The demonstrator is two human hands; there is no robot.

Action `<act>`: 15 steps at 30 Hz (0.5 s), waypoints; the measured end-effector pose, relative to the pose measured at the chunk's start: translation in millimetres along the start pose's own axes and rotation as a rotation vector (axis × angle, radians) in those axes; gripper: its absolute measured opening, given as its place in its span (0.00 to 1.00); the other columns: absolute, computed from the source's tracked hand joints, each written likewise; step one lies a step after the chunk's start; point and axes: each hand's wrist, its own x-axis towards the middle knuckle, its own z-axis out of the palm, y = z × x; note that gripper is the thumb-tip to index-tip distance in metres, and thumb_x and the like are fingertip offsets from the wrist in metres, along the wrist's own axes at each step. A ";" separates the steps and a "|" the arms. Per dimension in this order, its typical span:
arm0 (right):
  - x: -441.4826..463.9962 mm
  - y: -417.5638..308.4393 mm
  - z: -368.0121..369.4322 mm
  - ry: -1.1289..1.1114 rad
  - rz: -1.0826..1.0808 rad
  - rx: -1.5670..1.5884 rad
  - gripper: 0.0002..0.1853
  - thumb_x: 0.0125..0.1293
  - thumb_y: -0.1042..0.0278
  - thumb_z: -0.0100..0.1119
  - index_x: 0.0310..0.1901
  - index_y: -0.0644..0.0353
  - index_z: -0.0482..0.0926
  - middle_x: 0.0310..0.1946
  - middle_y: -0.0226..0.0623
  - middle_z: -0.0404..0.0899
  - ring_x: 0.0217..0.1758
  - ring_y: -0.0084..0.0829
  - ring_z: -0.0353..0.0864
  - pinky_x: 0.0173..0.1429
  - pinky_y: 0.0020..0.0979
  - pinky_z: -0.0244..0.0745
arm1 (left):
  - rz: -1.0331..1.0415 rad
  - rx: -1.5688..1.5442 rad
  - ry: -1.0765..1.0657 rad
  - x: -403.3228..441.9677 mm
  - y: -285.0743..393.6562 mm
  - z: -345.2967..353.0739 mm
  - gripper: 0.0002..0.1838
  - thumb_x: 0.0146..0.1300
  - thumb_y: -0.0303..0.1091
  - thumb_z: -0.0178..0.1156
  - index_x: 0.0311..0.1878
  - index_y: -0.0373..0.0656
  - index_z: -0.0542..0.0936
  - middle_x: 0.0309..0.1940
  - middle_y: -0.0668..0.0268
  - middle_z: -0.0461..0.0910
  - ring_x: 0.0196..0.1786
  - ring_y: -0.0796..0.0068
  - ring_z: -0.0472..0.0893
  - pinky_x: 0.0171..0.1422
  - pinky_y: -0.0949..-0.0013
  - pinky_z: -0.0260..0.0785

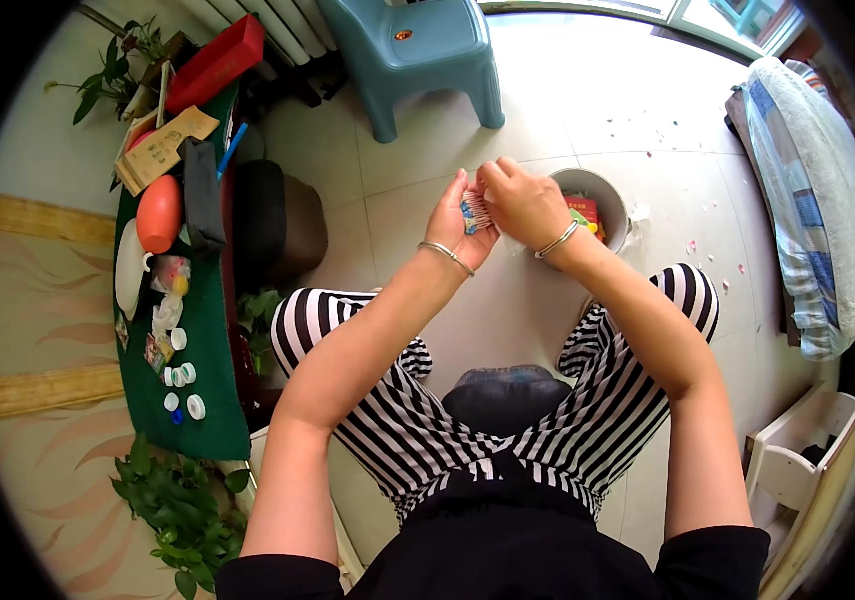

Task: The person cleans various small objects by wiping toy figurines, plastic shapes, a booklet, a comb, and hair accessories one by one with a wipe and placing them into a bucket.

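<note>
My left hand (455, 222) is raised in front of my knees, palm partly turned up, fingers curled round a small blue piece with a row of thin pale strips (475, 212), like comb teeth. I cannot make out its kind. My right hand (525, 205) meets the fingertips of the left, its thumb and fingers closed in a pinch; what they hold is hidden. Below and beyond my right hand stands a pale round bin (615, 196) with red, yellow and green wrappers (584, 210) in it.
At left, a green-covered table (209, 370) bears white bottle caps (179, 376), an orange-red rounded object (159, 214) and a dark case (201, 195). A blue stool (427, 50) stands ahead. Small scraps (690, 247) lie on the floor near a plastic-covered cushion (809, 200).
</note>
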 end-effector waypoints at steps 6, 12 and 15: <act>1.8 -5.8 8.3 0.131 -0.146 0.112 0.04 0.57 0.70 0.53 0.33 0.55 0.69 0.27 0.34 0.72 0.22 0.40 0.76 0.24 0.38 0.73 | 0.056 0.037 -0.031 8.4 10.4 -7.0 0.15 0.66 0.46 0.49 0.42 0.42 0.73 0.37 0.68 0.78 0.41 0.76 0.77 0.50 0.70 0.71; 0.2 -13.8 1.2 0.057 -0.218 0.042 0.05 0.55 0.71 0.53 0.34 0.56 0.69 0.26 0.35 0.71 0.20 0.39 0.76 0.22 0.38 0.72 | 0.123 -0.066 -0.147 14.7 25.7 -0.9 0.20 0.68 0.48 0.44 0.43 0.39 0.74 0.44 0.60 0.77 0.49 0.64 0.76 0.57 0.65 0.68; 4.8 1.5 -0.8 0.078 -0.116 0.040 0.06 0.54 0.71 0.54 0.34 0.57 0.69 0.26 0.36 0.71 0.23 0.41 0.77 0.25 0.38 0.73 | 0.118 -0.087 -0.101 8.8 28.9 4.5 0.20 0.68 0.49 0.45 0.42 0.39 0.74 0.47 0.59 0.77 0.52 0.62 0.75 0.59 0.64 0.66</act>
